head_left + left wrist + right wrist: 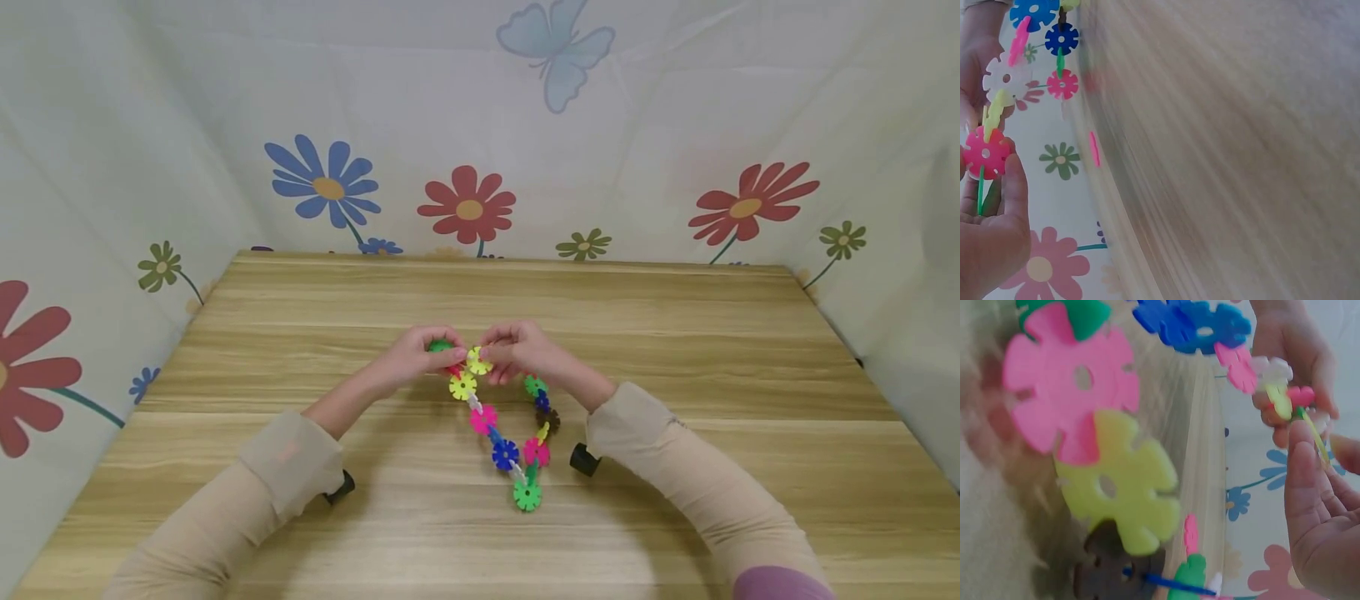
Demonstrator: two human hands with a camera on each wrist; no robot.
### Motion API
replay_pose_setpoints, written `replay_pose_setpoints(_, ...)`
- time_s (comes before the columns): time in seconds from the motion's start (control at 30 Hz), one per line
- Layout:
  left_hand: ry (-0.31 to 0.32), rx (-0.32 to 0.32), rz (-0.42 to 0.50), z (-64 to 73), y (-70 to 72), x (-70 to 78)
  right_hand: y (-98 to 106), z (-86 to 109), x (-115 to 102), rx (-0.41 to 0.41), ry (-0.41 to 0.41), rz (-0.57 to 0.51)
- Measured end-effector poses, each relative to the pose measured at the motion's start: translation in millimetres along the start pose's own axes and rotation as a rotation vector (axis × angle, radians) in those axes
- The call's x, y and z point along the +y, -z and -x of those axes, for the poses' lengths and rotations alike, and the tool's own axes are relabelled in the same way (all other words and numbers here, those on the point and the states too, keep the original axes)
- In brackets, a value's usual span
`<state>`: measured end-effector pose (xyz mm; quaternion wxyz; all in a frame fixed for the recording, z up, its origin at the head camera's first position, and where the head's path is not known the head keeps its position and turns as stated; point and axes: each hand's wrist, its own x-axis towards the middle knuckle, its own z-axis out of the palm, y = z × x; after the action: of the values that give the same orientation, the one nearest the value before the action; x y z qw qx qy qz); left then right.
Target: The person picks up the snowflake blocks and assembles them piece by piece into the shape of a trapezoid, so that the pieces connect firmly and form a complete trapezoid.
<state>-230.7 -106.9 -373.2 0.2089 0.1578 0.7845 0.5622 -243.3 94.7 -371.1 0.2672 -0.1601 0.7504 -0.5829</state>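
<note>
A chain of notched plastic discs (506, 455) in pink, blue, white, green and yellow hangs in a loop below the two hands. My left hand (412, 360) pinches a pink disc (986, 153) near one end, with a green disc (439, 345) beside the fingers. Close against it, my right hand (525, 350) pinches a yellow disc (478, 361), seen edge-on in the right wrist view. Whether that yellow disc is slotted into the pink one cannot be told. The chain's other stretch, with a brown disc (553, 421), runs up to a green disc (536, 386) below the right hand.
Under the hands lies a wood-grain table (300, 300). A pale cloth backdrop (420, 100) with printed flowers and a butterfly stands around its back and sides. Black wrist-worn pieces (585, 460) show at both cuffs.
</note>
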Motion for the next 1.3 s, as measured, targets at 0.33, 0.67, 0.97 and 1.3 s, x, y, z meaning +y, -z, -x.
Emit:
replay_pose_setpoints(0.33,0.03,-0.045,-0.06,6.1,19.2,-5.6,14,-15.7,6,0.069,0.011,0.09)
replay_pose_setpoints(0.67,0.042,-0.152,-0.072,10.8,32.3,-5.1,19,-42.5,19,0.134,-0.025,0.388)
replay_pose_setpoints(0.97,0.052,-0.199,-0.071,5.6,26.5,-8.4,17,-52.1,28,0.094,-0.009,0.624)
replay_pose_setpoints(1.3,0.048,-0.203,-0.072,2.5,26.0,-8.7,15,-53.5,29,0.069,-0.006,0.744)
